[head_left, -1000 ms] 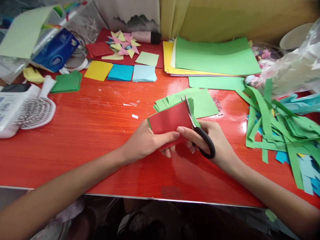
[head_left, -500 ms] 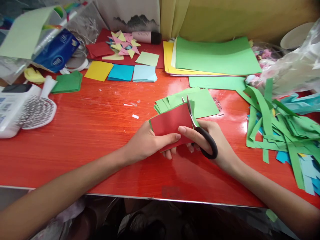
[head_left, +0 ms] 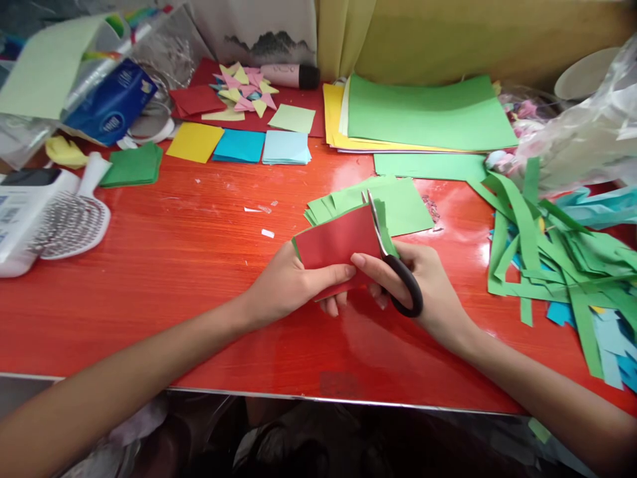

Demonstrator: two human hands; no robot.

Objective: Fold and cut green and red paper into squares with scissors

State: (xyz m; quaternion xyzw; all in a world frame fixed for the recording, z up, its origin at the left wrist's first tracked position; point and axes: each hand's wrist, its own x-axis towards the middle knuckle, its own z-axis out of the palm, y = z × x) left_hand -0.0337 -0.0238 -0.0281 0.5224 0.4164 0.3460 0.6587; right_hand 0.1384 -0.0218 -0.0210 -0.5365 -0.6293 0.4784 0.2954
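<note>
My left hand (head_left: 288,282) pinches a red paper square (head_left: 338,242) with green paper behind it, thumb on the front and fingers underneath. In my right hand (head_left: 423,282) is a pair of scissors with black handles (head_left: 405,285). Their blades lie along the right edge of the red square, nearly closed, with a green strip (head_left: 385,229) standing out to the right of them. My right thumb rests against the red paper, close to my left thumb. Behind the blades, light green paper pieces (head_left: 408,206) lie fanned on the red table (head_left: 199,265).
Green paper strips (head_left: 532,252) are heaped at the right. Large coloured sheets (head_left: 428,113) lie at the back. Small squares in yellow (head_left: 195,142), blue (head_left: 239,145) and dark green (head_left: 133,164) sit back left, near a hairbrush (head_left: 77,219) and a folded paper star (head_left: 246,89).
The scissors have shifted slightly left against the red paper, and the green strip stands farther out from the blades. My left hand keeps the same hold.
</note>
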